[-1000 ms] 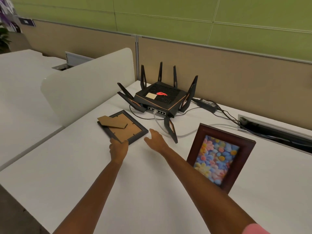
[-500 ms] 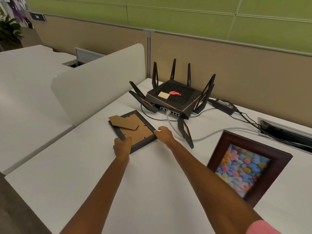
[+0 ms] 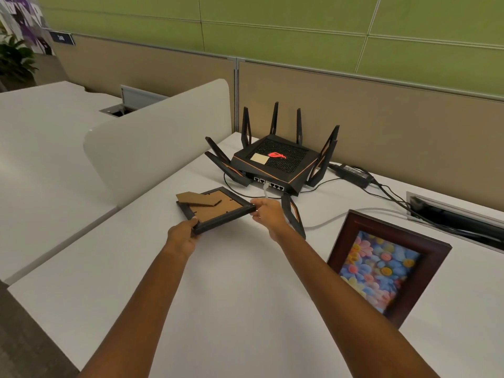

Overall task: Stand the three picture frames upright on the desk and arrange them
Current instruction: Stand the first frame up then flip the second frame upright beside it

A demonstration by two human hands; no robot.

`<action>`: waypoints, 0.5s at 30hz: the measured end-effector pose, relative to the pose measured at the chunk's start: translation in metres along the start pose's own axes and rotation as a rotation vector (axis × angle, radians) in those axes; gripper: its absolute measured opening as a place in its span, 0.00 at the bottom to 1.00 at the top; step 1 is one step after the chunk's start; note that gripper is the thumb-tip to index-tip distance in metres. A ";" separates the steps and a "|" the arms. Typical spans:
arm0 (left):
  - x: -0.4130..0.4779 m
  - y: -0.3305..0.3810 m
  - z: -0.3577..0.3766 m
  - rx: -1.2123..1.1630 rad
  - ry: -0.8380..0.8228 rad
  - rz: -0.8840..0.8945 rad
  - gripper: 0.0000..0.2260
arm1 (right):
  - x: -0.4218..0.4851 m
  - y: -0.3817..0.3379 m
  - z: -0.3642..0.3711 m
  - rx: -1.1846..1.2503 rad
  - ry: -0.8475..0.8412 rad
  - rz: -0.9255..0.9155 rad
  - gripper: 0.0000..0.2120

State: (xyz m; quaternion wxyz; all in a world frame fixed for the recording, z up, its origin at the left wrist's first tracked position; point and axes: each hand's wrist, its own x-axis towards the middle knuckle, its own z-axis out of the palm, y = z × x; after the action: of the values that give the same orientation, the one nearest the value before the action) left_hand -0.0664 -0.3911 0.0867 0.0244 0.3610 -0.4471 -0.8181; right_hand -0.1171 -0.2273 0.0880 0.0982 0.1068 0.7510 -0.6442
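Gripping opposite corners, the left hand [image 3: 182, 237] and right hand [image 3: 268, 215] have now tipped the black frame [image 3: 215, 211] off the desk [image 3: 218, 296] near its back edge, back side up.

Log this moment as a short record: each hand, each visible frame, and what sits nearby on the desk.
left hand: grips near corner of black frame
right hand: grips its right corner
black frame: back side up, brown stand flap open, being raised
brown frame: upright, flower picture showing
third frame: not in view
router: behind black frame, cabled
desk: white
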 end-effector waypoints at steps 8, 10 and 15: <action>-0.056 0.013 0.016 -0.109 -0.208 0.003 0.08 | -0.032 -0.008 -0.034 0.245 0.056 -0.222 0.16; -0.070 0.017 0.023 -0.109 -0.246 0.025 0.05 | -0.041 -0.013 -0.042 0.239 0.060 -0.270 0.17; -0.105 0.027 0.040 -0.206 -0.341 0.035 0.02 | -0.063 -0.038 -0.069 0.056 0.101 -0.525 0.16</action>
State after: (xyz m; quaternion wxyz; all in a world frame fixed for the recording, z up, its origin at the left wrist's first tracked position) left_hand -0.0212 -0.3402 0.1798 -0.0005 0.2052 -0.3647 -0.9082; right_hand -0.0681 -0.1663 0.1522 -0.1128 -0.0569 0.7388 -0.6620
